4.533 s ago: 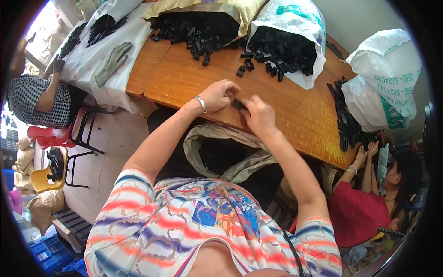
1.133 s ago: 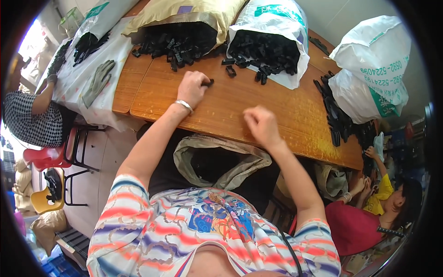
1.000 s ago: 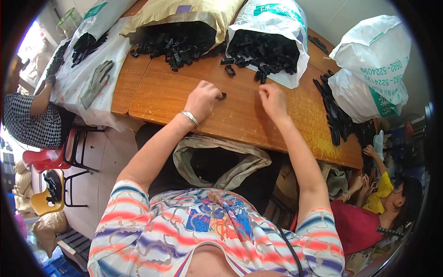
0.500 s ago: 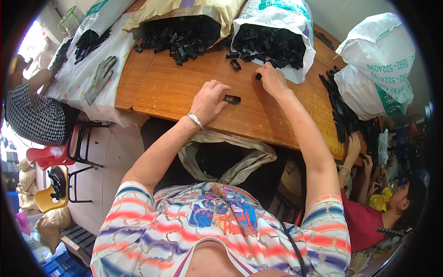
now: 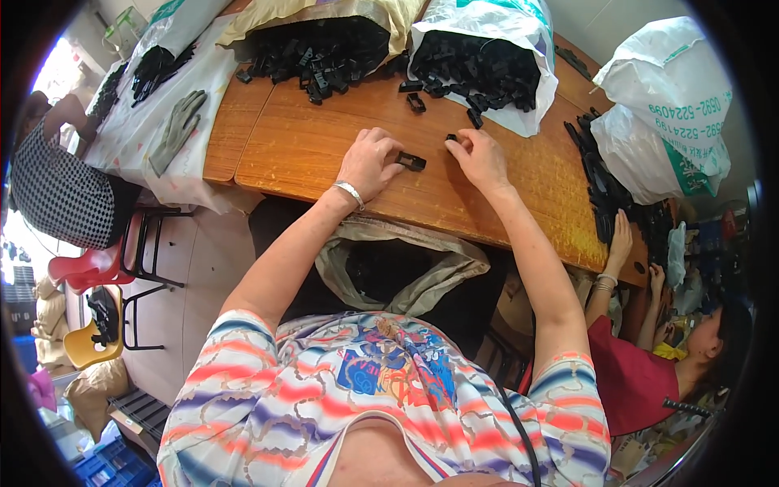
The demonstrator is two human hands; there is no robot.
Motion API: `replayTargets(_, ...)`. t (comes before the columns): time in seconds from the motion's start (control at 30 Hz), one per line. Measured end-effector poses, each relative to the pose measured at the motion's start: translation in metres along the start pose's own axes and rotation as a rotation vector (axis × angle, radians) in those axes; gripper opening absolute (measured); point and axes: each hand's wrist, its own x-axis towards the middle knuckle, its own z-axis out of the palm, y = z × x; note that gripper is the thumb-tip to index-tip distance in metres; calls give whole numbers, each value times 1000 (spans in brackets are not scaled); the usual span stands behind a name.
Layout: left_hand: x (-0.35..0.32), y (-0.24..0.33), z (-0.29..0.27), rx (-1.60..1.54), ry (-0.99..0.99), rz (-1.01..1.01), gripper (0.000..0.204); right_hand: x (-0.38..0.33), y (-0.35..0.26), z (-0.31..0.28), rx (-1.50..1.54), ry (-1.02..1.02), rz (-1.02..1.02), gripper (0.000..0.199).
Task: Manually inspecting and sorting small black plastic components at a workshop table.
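Over the wooden table, my left hand (image 5: 372,165) pinches one end of a black rectangular plastic part (image 5: 412,161) with an opening in its middle. To its right, my right hand (image 5: 481,161) has a small black piece (image 5: 451,138) between thumb and fingertips; its exact shape is mostly hidden. A short gap lies between the two pieces. Beyond my hands, a few loose black plastic parts (image 5: 416,103) lie in front of a white sack (image 5: 545,89) spilling many like them. Below the table edge, an open cloth sack (image 5: 454,276) with a dark inside rests at my lap.
A tan sack (image 5: 398,24) of black parts lies at the back left. White plastic bags (image 5: 665,105) and long black strips (image 5: 596,183) line the right side, near a co-worker's hand (image 5: 621,243). Grey gloves (image 5: 178,134) lie on the covered table at left, beside another person.
My right hand has come back from the white sack toward my left hand, carrying the small black piece. The part in my left hand has tilted and shifted slightly.
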Motion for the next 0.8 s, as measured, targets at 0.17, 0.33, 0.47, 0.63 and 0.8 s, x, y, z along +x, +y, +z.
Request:
replayTargets(0.17, 3, 2, 3, -24, -26, -11, 27, 3, -8, 1, -181, -186, 71, 26)
replayTargets(0.33, 0, -3, 2, -20, -18, -4, 26, -15, -58, 4, 83, -110, -197, 20)
replayTargets(0.47, 5, 0, 3, -36, -40, -26, 24, -19, -56, 11, 32, -133, -293, 17)
replayTargets(0.63, 4, -3, 3, -26, -36, -19, 24, -28, -63, 19, -282, -152, -409, 29)
replayTargets(0.8, 4, -5, 4, 24, -18, -15, 22, -36, -64, 37, -387, -107, -458, 33)
